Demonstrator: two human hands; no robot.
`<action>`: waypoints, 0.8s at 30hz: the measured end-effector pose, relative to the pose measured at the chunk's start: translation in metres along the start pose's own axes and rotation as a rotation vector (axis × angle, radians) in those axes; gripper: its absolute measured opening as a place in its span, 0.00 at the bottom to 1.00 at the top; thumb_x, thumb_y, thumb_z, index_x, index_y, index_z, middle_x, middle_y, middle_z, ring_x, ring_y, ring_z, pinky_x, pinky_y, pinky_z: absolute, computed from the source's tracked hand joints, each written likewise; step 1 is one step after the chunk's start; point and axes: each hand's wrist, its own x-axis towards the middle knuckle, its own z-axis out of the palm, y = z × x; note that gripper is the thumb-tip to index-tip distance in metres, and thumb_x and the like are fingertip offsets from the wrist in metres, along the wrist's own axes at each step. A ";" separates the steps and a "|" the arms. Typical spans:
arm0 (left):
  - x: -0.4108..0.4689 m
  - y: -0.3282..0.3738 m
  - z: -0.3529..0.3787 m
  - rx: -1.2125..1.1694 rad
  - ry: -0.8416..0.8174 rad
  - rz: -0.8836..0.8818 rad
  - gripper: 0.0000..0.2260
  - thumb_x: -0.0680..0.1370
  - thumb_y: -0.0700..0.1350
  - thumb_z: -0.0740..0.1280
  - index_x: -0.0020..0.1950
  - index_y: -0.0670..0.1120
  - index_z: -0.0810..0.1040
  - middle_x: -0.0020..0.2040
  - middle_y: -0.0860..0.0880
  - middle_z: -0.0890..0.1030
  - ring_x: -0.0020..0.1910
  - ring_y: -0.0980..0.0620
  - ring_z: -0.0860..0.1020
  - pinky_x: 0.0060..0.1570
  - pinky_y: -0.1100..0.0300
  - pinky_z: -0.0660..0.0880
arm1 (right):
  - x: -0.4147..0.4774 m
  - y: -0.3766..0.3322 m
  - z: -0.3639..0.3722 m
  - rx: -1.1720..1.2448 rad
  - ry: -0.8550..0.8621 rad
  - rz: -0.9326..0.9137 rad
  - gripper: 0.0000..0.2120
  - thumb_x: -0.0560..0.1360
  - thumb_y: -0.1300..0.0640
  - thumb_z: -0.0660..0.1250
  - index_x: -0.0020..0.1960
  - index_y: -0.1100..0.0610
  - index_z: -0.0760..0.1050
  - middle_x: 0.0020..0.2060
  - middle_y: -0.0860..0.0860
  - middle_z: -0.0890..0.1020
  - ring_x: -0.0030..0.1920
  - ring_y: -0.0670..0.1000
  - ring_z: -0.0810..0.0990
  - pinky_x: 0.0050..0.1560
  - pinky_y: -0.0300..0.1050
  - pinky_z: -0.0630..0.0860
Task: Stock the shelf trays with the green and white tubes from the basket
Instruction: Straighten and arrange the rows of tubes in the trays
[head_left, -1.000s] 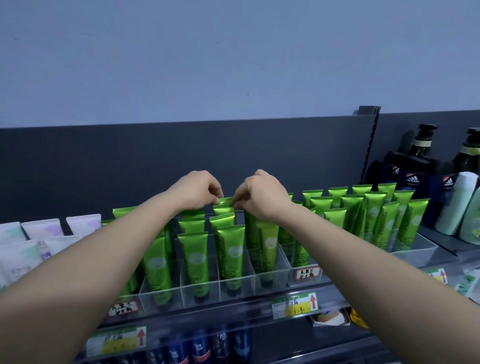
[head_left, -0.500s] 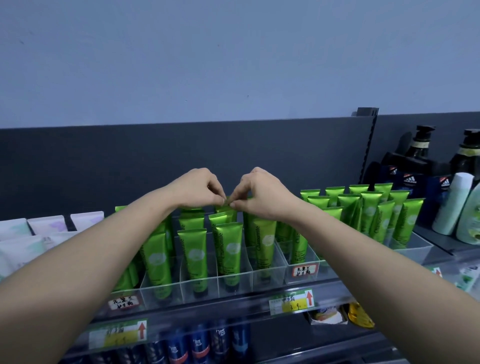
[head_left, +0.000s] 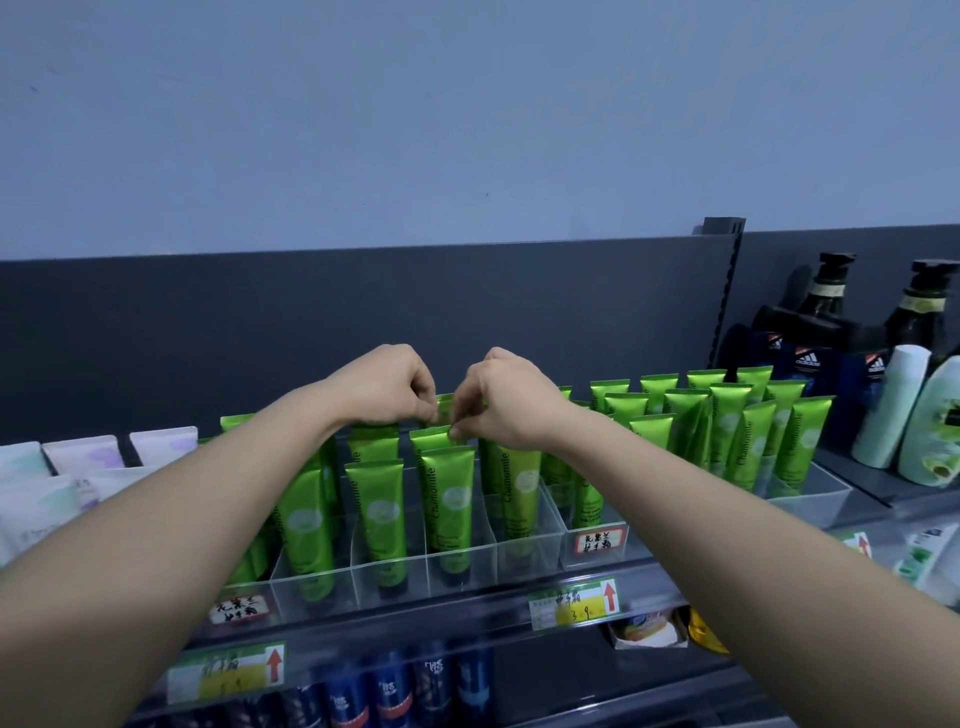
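Green tubes stand cap-down in a clear divided tray (head_left: 457, 569) on the shelf. Both hands reach over its middle lanes. My left hand (head_left: 387, 387) and my right hand (head_left: 501, 400) pinch the crimped top edge of one green tube (head_left: 442, 434) in the second row, fingertips almost touching each other. A front-row green tube (head_left: 448, 506) stands just below it. Another clear tray (head_left: 810, 493) to the right holds several more green tubes. White tubes (head_left: 78, 457) stand at the far left. The basket is out of view.
Dark pump bottles (head_left: 826, 296) and pale bottles (head_left: 888, 405) stand at the right end of the shelf. Price tags (head_left: 574, 605) line the shelf's front rail. Blue cans (head_left: 387, 691) fill the shelf below. A dark back panel rises behind the tubes.
Both hands have stayed at the same tube, shifting slightly and pinching closer together over its top edge. The camera drifted a little.
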 end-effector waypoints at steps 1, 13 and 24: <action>0.000 0.000 0.000 0.000 0.000 -0.003 0.03 0.70 0.44 0.74 0.36 0.48 0.84 0.37 0.50 0.83 0.36 0.55 0.76 0.39 0.58 0.73 | 0.000 0.001 -0.001 -0.003 -0.004 0.001 0.06 0.69 0.50 0.75 0.45 0.48 0.84 0.36 0.42 0.77 0.50 0.46 0.66 0.50 0.44 0.70; 0.000 0.000 -0.001 -0.022 -0.001 -0.024 0.05 0.69 0.45 0.76 0.34 0.49 0.83 0.37 0.50 0.82 0.35 0.56 0.75 0.39 0.58 0.73 | 0.001 0.006 -0.004 -0.048 -0.074 0.012 0.05 0.72 0.51 0.71 0.47 0.50 0.83 0.39 0.44 0.78 0.51 0.47 0.64 0.53 0.44 0.69; -0.001 0.000 -0.003 -0.030 -0.017 -0.045 0.04 0.69 0.46 0.76 0.37 0.47 0.85 0.38 0.49 0.83 0.35 0.57 0.75 0.38 0.61 0.71 | 0.001 0.010 -0.004 -0.005 -0.058 0.022 0.05 0.70 0.51 0.73 0.44 0.50 0.84 0.35 0.42 0.79 0.48 0.48 0.73 0.50 0.43 0.73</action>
